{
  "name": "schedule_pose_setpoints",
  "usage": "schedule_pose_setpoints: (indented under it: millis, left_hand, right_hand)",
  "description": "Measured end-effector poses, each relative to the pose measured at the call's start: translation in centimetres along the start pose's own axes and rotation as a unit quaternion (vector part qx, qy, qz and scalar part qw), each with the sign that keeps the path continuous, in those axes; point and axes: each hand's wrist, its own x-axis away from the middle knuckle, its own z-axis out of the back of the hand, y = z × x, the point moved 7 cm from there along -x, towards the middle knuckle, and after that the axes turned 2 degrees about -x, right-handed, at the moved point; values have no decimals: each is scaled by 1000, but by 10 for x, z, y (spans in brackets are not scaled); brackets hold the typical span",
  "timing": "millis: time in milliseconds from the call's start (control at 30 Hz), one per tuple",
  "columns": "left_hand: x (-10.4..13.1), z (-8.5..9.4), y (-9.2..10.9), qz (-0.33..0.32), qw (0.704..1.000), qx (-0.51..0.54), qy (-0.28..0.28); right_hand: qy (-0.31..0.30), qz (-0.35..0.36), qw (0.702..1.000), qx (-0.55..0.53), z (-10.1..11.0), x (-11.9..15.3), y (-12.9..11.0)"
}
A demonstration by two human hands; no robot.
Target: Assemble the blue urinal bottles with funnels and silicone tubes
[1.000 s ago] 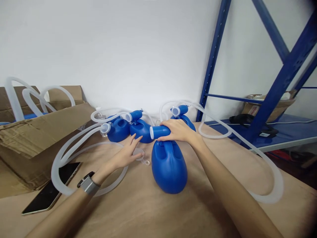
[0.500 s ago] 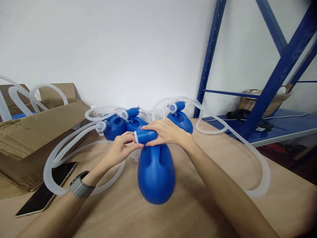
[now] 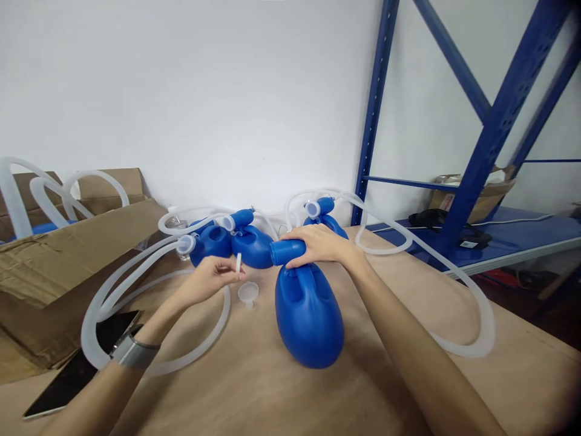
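A blue plastic urinal bottle (image 3: 309,324) with a moulded handle lies on the brown-covered table in front of me. My right hand (image 3: 313,245) is closed around its neck (image 3: 285,252), whose open mouth points left. Just left of that mouth, apart from it, my left hand (image 3: 215,278) pinches a thin white ring (image 3: 238,263) between thumb and fingers. A small translucent cap (image 3: 248,293) with a tab rests on the table between the hands, below the left fingertips.
Behind are more blue bottles (image 3: 254,247) with long translucent hoses (image 3: 481,321). A cardboard box (image 3: 82,242) with hoses stands left, beside a dark tablet-like device (image 3: 59,381). A clear container (image 3: 177,222) stands near the wall. Blue shelving (image 3: 472,145) rises at right.
The white ring has come off the bottle's mouth, and my left hand has moved left with it. In view, bottle and right hand sit slightly further right; the small cap is uncovered.
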Motion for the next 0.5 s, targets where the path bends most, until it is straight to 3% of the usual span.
schedule_pose_setpoints:
  millis: [100, 233, 367, 500]
  left_hand:
    - [-1, -31, -9, -11, 990, -129, -63]
    - [-6, -55, -18, -3, 973, -228, -19]
    - [-17, -54, -10, -10, 986, -158, 45]
    - [-29, -41, 18, -15, 995, -18, 101]
  right_hand:
    - [3, 2, 1000, 0, -2, 0, -4]
    - [11, -1, 1000, 9, -1, 0, -11]
    - [31, -11, 999, -16, 15, 6, -5]
    - [70, -143, 987, -18, 32, 23, 34]
